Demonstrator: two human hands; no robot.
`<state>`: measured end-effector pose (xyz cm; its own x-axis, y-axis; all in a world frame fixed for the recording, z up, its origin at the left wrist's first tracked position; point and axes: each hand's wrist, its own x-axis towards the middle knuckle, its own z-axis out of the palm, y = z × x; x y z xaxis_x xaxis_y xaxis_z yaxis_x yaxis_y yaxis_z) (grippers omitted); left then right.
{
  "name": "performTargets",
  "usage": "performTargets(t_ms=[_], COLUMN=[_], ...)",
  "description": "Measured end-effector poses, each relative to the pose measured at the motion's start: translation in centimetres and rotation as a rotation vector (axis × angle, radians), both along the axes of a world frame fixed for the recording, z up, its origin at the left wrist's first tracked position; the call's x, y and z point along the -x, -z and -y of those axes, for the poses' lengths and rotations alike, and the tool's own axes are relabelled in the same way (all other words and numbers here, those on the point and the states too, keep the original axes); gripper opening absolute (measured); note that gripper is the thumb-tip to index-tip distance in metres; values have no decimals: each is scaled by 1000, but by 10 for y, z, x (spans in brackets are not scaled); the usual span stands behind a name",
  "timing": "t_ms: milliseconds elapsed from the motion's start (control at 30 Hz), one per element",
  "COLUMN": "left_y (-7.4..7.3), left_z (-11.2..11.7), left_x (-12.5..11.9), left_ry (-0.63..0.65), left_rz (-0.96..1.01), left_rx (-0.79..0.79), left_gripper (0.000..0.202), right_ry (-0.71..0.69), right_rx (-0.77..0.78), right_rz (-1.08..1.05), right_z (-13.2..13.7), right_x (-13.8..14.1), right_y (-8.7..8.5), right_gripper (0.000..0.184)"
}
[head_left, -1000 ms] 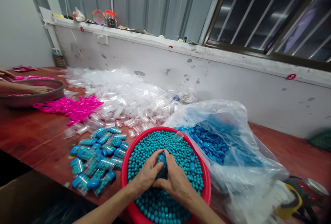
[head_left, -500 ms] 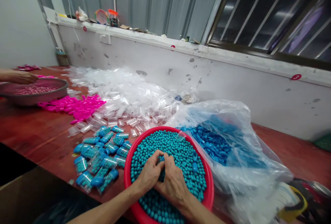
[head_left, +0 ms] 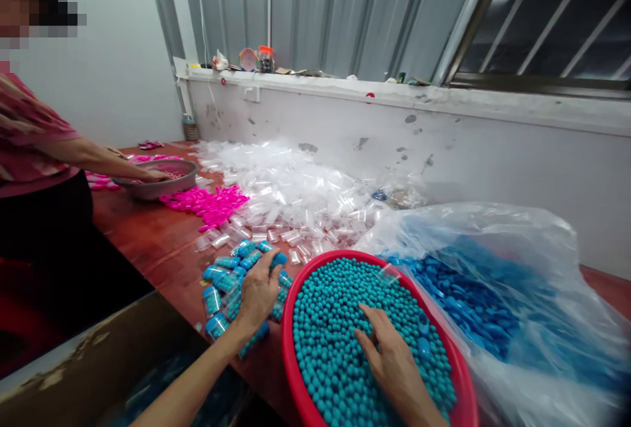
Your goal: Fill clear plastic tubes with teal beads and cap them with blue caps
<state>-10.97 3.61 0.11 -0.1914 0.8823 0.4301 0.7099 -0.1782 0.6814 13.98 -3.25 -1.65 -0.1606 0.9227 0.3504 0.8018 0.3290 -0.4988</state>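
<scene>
My left hand (head_left: 259,288) is over the pile of small clear containers (head_left: 227,281) filled with turquoise beads and topped with blue caps. Its fingers curl round a bead-filled container (head_left: 280,258), whose blue end shows by the fingertips; the rest is hidden. My right hand (head_left: 390,353) hovers over or touches the turquoise beads (head_left: 335,309), thumb and fingers apart, holding nothing visible. Those beads fill a red basin (head_left: 290,348). Blue cap pieces (head_left: 424,347) and a clear tube (head_left: 389,274) lie on the beads at the basin's right side.
A clear plastic bag (head_left: 542,223) of blue caps (head_left: 468,309) lies right of the basin. Empty clear tubes (head_left: 305,184) are heaped behind. Magenta pieces (head_left: 210,203) lie left, near a co-worker's hand in a grey basin (head_left: 158,192). An open cardboard box (head_left: 93,364) stands front left.
My hands have come apart. The left has moved left to the filled containers, while the right stays over the beads with its fingers spread. The view has turned left, showing more of the co-worker.
</scene>
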Motion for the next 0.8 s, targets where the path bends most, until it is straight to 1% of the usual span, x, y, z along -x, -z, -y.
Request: performTargets(t_ms=[67, 100, 167, 233, 300, 400, 467, 500, 567, 633, 733, 800], left_y=[21, 32, 52, 67, 76, 85, 89, 92, 95, 97, 94, 89], left_z=[-8, -10, -9, -5, -4, -10, -15, -17, -17, -12, 2, 13], left_x=[19, 24, 26, 19, 9, -4, -7, -8, -7, -4, 6, 14], left_ry=[-103, -125, -145, -106, -4, 188, 273, 294, 289, 262, 238, 227], left_rz=[-115, -177, -298, -404, -495, -615, -671, -688, -701, -705, -709, -709], left_rx=[27, 30, 21, 13, 48, 160, 225, 250, 290, 315, 296, 260], left_gripper=[38, 41, 44, 45, 46, 49, 48, 47, 44, 44, 45, 42], right_ry=[-10, -13, -25, -45, -68, -136, -184, -200, -218, -231, -243, -240], right_rx=[-6, -3, 10, 20, 25, 45, 43, 36, 25, 14, -23, -33], right_rz=[18, 27, 42, 61, 86, 129, 149, 157, 169, 191, 227, 241], right_z=[-1, -1, -2, -2, -3, -6, -9, -10, -11, -12, -11, -10], right_x=[-1, -1, -1, -2, -4, -9, -13, -15, -18, -19, -18, -17], right_y=[3, 4, 7, 10, 14, 20, 23, 25, 27, 27, 26, 27], right_gripper=[34, 33, 33, 33, 32, 30, 29, 28, 27, 27, 26, 26])
